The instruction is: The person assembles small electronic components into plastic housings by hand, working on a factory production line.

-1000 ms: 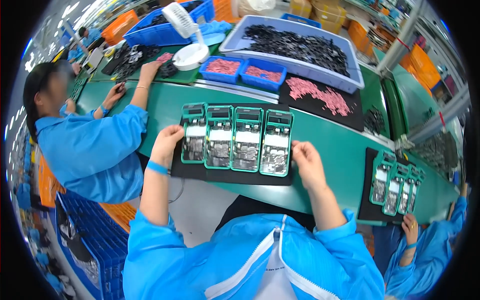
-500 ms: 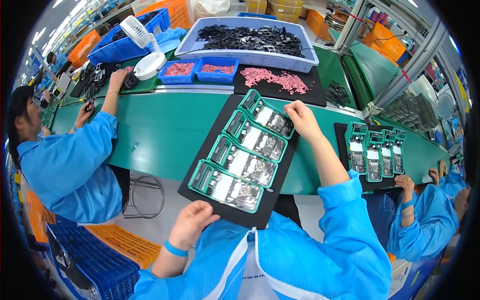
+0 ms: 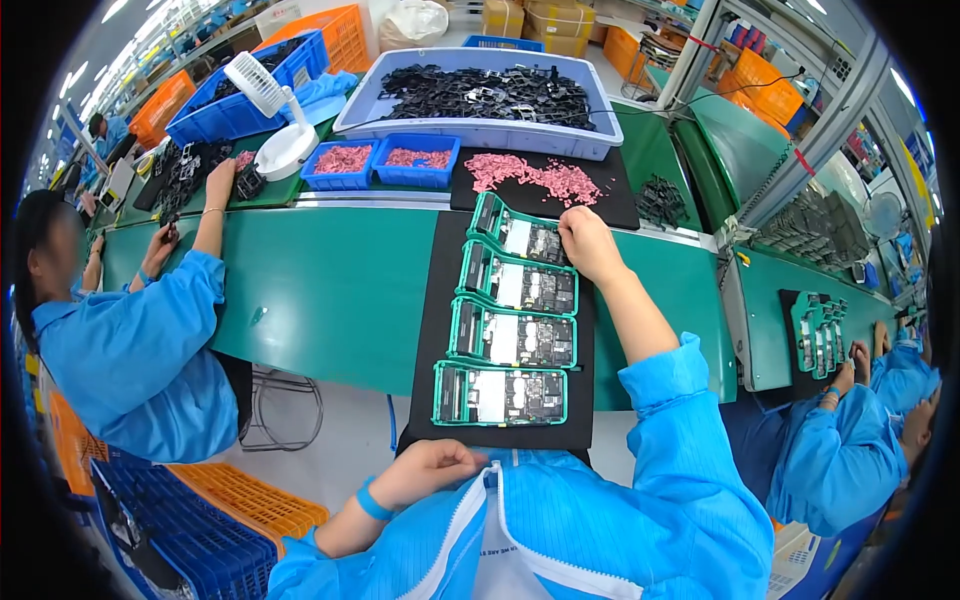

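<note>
A black board [image 3: 436, 260] lies partly on the green bench in front of me, its near end reaching toward my jacket. On it sits a column of several green frames [image 3: 448, 422], each holding a phone-like assembly with bare circuitry and a white block. My right hand [image 3: 590, 243] is closed at the far right edge of the board, its fingertips beside the farthest frame; the exact grip is partly hidden. Below the board's near left corner, my left hand [image 3: 430, 468] has its fingers curled and pressed together, with nothing visible in them.
Pink pieces [image 3: 535, 178] lie loose on a dark mat beyond the board. Two blue trays [image 3: 340, 180] of pink bits, a fan [image 3: 285, 150] and a large bin [image 3: 480, 130] of black parts stand behind. Co-workers [image 3: 130, 320] sit left and right; another frame-laden board [image 3: 815, 335] is at right.
The board with its frames has turned from slanted to nearly straight and shifted left. My left hand has moved down and right. The board at the right has moved farther away.
</note>
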Demonstrator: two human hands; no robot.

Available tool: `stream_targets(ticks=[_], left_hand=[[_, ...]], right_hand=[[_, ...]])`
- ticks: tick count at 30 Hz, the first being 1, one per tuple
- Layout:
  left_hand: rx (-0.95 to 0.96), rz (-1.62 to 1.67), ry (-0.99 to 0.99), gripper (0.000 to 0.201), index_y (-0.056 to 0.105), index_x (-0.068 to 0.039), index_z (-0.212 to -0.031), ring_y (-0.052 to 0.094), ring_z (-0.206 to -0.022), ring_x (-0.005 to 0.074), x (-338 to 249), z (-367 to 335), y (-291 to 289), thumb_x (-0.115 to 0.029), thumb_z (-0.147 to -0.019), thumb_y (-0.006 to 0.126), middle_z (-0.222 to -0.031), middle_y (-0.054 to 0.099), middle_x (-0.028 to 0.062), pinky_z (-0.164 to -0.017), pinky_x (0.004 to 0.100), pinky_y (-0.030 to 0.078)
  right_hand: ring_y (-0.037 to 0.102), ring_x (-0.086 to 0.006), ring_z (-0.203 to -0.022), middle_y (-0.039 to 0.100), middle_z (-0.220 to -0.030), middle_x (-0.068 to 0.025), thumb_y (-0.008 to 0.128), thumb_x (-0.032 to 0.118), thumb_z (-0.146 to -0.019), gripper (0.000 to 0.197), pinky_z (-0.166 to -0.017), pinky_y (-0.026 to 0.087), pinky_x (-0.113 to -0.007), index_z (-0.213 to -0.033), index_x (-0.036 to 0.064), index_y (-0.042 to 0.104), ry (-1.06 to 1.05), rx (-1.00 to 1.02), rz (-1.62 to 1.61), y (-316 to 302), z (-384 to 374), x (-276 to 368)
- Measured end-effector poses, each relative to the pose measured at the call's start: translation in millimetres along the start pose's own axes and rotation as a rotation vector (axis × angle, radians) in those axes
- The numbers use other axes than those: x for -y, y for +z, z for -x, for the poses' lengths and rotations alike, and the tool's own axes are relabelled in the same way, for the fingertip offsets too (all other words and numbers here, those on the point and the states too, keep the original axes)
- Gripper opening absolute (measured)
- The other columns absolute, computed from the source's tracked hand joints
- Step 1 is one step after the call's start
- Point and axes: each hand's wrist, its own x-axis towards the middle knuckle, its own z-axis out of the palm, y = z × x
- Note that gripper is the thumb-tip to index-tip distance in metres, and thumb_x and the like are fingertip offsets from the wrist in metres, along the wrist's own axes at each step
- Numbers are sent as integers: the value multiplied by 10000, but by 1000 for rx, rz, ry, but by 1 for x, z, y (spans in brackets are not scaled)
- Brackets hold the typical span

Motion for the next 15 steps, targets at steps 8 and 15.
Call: stream_targets(ticks=[8,15], left_hand=[[-177,-763,350,26,612,-5,-837,638,-802,221,-151,61,-18,-22,-830,631,-883,663,117,-732,303,503],[-241,-1207,735,83,581,-49,-763,597,-701,251,-259,28,8,-23,-736,656,-794,627,94,-636,336,466]], right_hand=[[576,-364,-838,579,-832,-179,546,15,-784,44,-763,480,-433,-757,-20,554,-83,104,72,-8,-8,-5],[602,-322,-825,587,-816,-143,558,26,-724,34,-729,518,-404,-723,-6,546,-171,105,176,-5,-8,-8]])
